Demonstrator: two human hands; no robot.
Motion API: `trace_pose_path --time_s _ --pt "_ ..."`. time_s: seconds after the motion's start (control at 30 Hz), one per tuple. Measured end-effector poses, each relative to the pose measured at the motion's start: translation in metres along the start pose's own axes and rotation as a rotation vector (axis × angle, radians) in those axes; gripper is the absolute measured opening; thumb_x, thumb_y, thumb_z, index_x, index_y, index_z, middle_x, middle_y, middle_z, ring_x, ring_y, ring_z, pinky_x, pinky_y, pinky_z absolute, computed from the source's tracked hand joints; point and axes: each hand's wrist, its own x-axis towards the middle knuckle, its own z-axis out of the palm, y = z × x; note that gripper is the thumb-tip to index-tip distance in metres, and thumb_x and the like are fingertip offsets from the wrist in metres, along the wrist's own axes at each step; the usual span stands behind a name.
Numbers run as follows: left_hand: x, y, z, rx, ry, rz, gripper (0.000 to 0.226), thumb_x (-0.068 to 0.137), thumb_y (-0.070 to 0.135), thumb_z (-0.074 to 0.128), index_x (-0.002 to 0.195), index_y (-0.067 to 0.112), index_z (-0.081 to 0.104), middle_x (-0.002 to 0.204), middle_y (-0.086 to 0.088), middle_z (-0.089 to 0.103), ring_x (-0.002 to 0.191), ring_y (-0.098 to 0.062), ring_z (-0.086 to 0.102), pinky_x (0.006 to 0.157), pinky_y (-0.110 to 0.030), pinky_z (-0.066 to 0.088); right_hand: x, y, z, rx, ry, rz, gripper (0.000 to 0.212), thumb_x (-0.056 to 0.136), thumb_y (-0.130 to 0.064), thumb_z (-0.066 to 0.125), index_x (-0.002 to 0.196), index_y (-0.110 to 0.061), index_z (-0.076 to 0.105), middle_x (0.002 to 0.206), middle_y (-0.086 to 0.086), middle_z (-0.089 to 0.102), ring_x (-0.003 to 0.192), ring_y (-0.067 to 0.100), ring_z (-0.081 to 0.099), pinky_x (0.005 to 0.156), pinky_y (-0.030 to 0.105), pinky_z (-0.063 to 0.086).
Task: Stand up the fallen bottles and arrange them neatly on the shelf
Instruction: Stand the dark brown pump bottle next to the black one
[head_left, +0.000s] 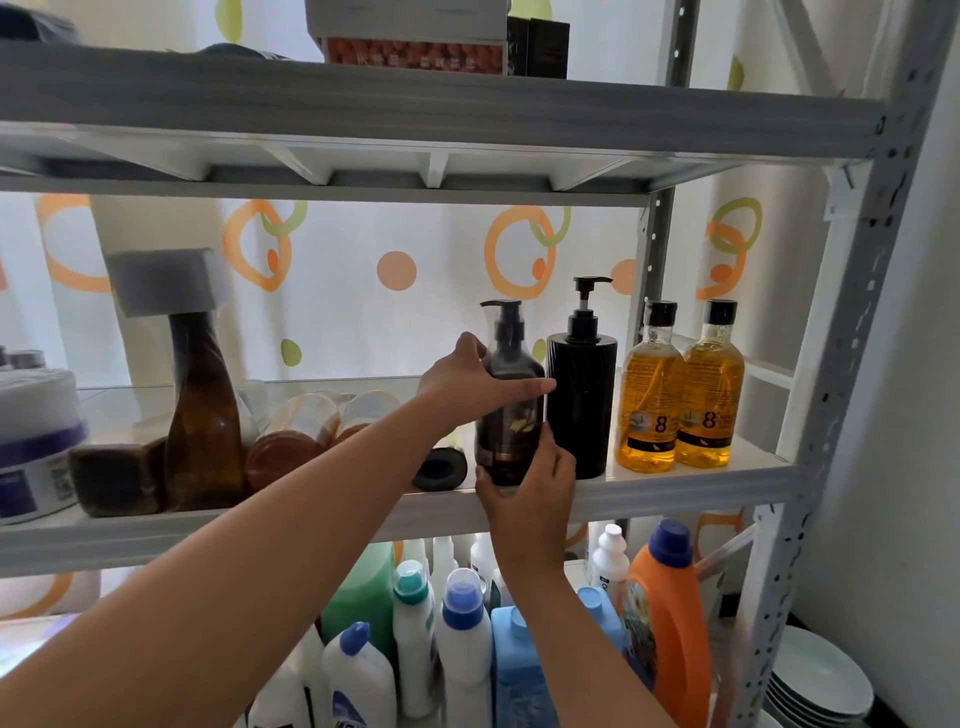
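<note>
On the middle shelf (675, 486), toward its right end, you hold a dark pump bottle (511, 410) upright with both hands. Your left hand (467, 382) wraps around the upper part of the bottle from the left, fingers stretched across its front. Your right hand (530, 491) grips the bottle's base from below and in front, thumb against the lower label. The bottle's bottom sits at the near edge of the shelf; you cannot tell whether it rests fully on the board.

Just to the right of it stands a black pump bottle (582, 400), upright and almost touching the one you hold. Further right, two yellow bottles (680, 395) with black caps stand upright side by side, touching each other, near the shelf's right post.

Left of your hands, a small dark bottle (440, 467) lies on its side with its round end facing you. Further left, several amber bottles (301, 436) lie fallen in a loose heap, their ends toward the near edge. Beside them, a tall brown bottle (200, 410) with a big grey square cap stands upright, and a brown block-shaped bottle (117, 478) lies at its foot. At the far left sits a white tub (34, 441) with a purple band.

Below, the lower shelf is crowded with upright cleaning bottles (462, 623), including an orange jug (670, 623) at the right.
</note>
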Motion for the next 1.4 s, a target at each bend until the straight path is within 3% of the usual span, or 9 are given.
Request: trace_pose_path --time_s 0.13,0.5,0.73,0.9,1.0,1.07,1.13,1.23,1.4 --pt "0.001 -0.012 -0.005 -0.014 -0.143 0.065 0.076 0.062 0.055 0.079 0.12 0.024 0.042 0.111 0.004 0.059 0.103 -0.017 0.056 0.085 -0.03 0.045 0.0 -0.001 0.0 -0.02 -0.008 0.01 0.078 0.077 -0.027 0.073 0.142 -0.011 0.032 0.122 0.01 0.042 0.108 0.02 0.046 0.091 0.029 0.044" --pt "-0.004 -0.013 -0.005 0.013 -0.093 0.108 0.074 0.065 0.051 0.079 0.123 0.021 0.045 0.104 0.007 0.054 0.098 -0.014 0.052 0.082 -0.028 0.041 0.0 -0.001 0.0 -0.01 -0.014 0.024 0.077 0.077 -0.027 0.074 0.141 -0.011 0.034 0.116 0.009 0.045 0.103 0.018 0.047 0.089 0.031 0.048" --pt "-0.008 -0.019 -0.004 -0.071 -0.093 0.124 0.078 0.066 0.049 0.079 0.131 0.024 0.044 0.117 0.006 0.057 0.105 -0.013 0.052 0.089 -0.027 0.04 0.0 -0.005 0.001 0.004 -0.019 0.055 0.078 0.076 -0.025 0.076 0.141 -0.013 0.035 0.116 0.009 0.045 0.104 0.018 0.047 0.091 0.029 0.046" --pt "-0.013 -0.023 -0.013 -0.176 -0.125 0.076 0.104 0.05 0.078 0.067 0.138 0.033 0.035 0.122 0.001 0.062 0.113 -0.02 0.057 0.101 -0.042 0.045 -0.002 -0.009 -0.003 0.027 0.02 0.051 0.073 0.074 -0.021 0.076 0.137 -0.011 0.04 0.119 0.01 0.045 0.104 0.016 0.044 0.083 0.02 0.04" --pt "-0.011 -0.025 -0.028 -0.287 -0.031 -0.003 0.077 0.075 0.071 0.053 0.134 0.023 0.041 0.108 -0.004 0.065 0.102 -0.024 0.063 0.089 -0.043 0.052 -0.009 -0.014 -0.003 -0.034 0.129 -0.113 0.062 0.069 -0.017 0.078 0.122 -0.014 0.046 0.111 0.012 0.049 0.097 0.009 0.036 0.075 0.009 0.03" --pt "-0.009 -0.03 -0.035 -0.33 0.037 -0.034 0.054 0.087 0.058 0.048 0.121 0.017 0.051 0.095 -0.002 0.068 0.09 -0.021 0.067 0.08 -0.039 0.054 -0.012 -0.021 0.0 -0.023 0.121 -0.219 0.054 0.07 -0.017 0.076 0.115 -0.018 0.046 0.105 0.01 0.052 0.094 0.006 0.035 0.074 0.009 0.035" --pt "-0.007 -0.035 -0.037 -0.288 0.124 -0.04 0.043 0.089 0.05 0.048 0.109 0.014 0.057 0.083 0.002 0.07 0.08 -0.018 0.068 0.077 -0.036 0.054 -0.014 -0.03 0.003 0.035 0.078 -0.292 0.039 0.073 -0.017 0.072 0.107 -0.017 0.053 0.097 0.007 0.057 0.089 0.008 0.043 0.069 0.016 0.046" --pt "-0.003 -0.039 -0.037 -0.154 0.244 -0.027 0.032 0.083 0.047 0.047 0.095 0.019 0.057 0.079 0.004 0.069 0.082 -0.019 0.066 0.079 -0.034 0.051 -0.012 -0.046 0.005 -0.013 0.031 -0.327 0.027 0.076 -0.022 0.069 0.1 -0.012 0.063 0.093 0.006 0.063 0.086 0.018 0.056 0.07 0.004 0.032" --pt "0.013 -0.037 -0.045 -0.08 0.257 -0.049 0.021 0.082 0.038 0.052 0.088 0.019 0.059 0.09 -0.002 0.067 0.087 -0.023 0.064 0.078 -0.032 0.049 -0.003 -0.06 0.008 -0.196 -0.228 -0.302 0.037 0.086 -0.037 0.06 0.118 -0.018 0.058 0.119 0.004 0.056 0.109 0.019 0.046 0.084 0.027 0.042"
